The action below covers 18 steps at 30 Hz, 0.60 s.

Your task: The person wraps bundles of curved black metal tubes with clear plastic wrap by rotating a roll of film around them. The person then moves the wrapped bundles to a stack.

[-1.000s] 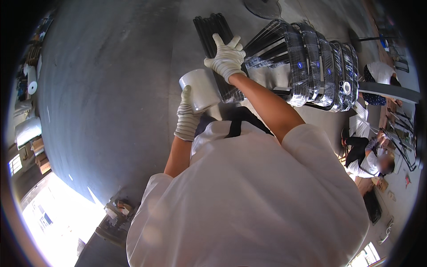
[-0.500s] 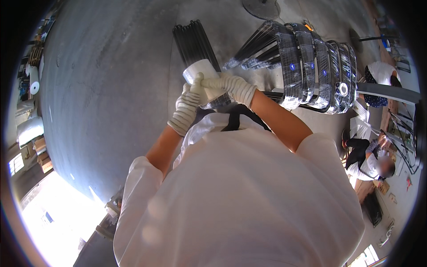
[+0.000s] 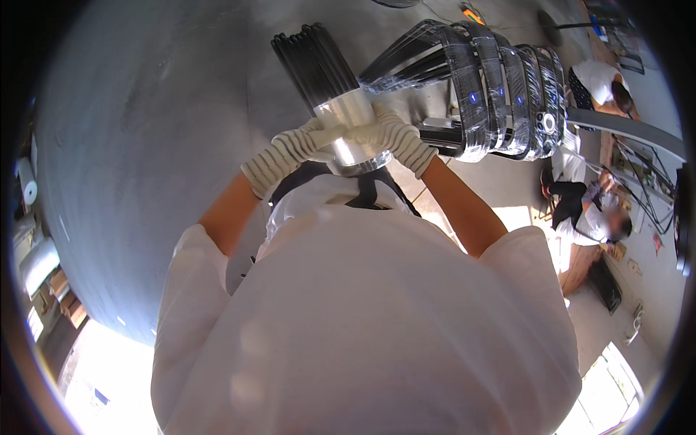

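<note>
Both of my hands wear pale striped work gloves and hold a wide, shiny roll of what looks like stretch film (image 3: 345, 111) in front of my body. My left hand (image 3: 301, 145) grips its left side, and my right hand (image 3: 388, 138) grips the right, their thumbs almost meeting across the middle. Just beyond the roll lies a bundle of black tubes (image 3: 313, 61), its far ends rounded. The roll covers the bundle's near part, so I cannot tell whether they touch. Most of my fingertips are hidden behind the roll.
To the right stand several curved black frames (image 3: 475, 98) wrapped in clear film. A grey beam (image 3: 623, 123) juts in beyond them. Two people work at the far right, one in a white top (image 3: 598, 81). A white roll (image 3: 27, 181) and cardboard boxes (image 3: 69, 301) line the left edge.
The roll has swung from a tilted, end-on pose to lying lengthwise before me, nearer my body. My left hand has shifted from upright to reaching in sideways. The view has shifted slightly.
</note>
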{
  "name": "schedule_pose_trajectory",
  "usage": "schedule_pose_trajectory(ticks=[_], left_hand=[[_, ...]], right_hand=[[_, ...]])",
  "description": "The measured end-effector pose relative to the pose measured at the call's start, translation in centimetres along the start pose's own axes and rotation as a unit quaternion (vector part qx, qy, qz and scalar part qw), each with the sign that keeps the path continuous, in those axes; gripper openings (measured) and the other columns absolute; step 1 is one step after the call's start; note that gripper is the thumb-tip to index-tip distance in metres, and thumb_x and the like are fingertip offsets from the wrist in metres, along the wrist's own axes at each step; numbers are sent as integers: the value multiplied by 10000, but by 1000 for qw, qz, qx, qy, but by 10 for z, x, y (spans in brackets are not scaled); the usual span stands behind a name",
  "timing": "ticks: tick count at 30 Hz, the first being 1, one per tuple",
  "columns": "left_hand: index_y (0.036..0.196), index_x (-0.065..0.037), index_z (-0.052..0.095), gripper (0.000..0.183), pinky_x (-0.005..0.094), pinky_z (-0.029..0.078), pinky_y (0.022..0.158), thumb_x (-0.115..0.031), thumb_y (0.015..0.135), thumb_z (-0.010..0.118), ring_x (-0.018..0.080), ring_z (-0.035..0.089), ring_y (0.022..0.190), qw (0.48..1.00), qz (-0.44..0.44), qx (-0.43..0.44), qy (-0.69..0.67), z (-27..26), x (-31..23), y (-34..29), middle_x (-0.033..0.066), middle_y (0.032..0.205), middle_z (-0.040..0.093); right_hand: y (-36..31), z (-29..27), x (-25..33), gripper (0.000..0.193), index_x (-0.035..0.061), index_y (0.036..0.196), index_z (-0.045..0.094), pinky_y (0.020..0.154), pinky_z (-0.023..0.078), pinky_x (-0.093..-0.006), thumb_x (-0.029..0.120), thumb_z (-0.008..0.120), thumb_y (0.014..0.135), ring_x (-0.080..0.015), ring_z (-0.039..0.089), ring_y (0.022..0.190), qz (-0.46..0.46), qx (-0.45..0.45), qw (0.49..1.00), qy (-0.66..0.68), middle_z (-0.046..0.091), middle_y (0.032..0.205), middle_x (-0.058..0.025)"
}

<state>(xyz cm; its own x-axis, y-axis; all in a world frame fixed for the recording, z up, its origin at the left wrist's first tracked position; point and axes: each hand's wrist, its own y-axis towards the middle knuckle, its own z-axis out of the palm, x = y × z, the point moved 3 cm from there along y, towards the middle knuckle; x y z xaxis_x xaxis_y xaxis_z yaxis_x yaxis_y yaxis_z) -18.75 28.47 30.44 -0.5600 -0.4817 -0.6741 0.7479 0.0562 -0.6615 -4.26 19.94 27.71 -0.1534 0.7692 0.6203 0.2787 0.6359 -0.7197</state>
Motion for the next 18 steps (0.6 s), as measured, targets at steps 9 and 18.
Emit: schedule_pose_trajectory(ticks=[9,18], left_hand=[[1217,-53,487,542,337,453,819,-167,705,625,214,561,994,902,-92,33,420,-25,-33,24,90,1061,604],[1093,-213,608,299,516,98,1092,-378,913,438,210,390,1256,535,416,-67,733,-25,-70,105,-1,1189,566]], right_hand=[[-38,-12,17,709,25,1217,441,763,538,-342,184,811,633,-233,610,924,-39,92,856,507,583,1065,-132],[-37,7,11,737,-35,1213,423,772,513,-306,219,799,633,-214,598,907,-88,124,835,530,578,1051,-123]])
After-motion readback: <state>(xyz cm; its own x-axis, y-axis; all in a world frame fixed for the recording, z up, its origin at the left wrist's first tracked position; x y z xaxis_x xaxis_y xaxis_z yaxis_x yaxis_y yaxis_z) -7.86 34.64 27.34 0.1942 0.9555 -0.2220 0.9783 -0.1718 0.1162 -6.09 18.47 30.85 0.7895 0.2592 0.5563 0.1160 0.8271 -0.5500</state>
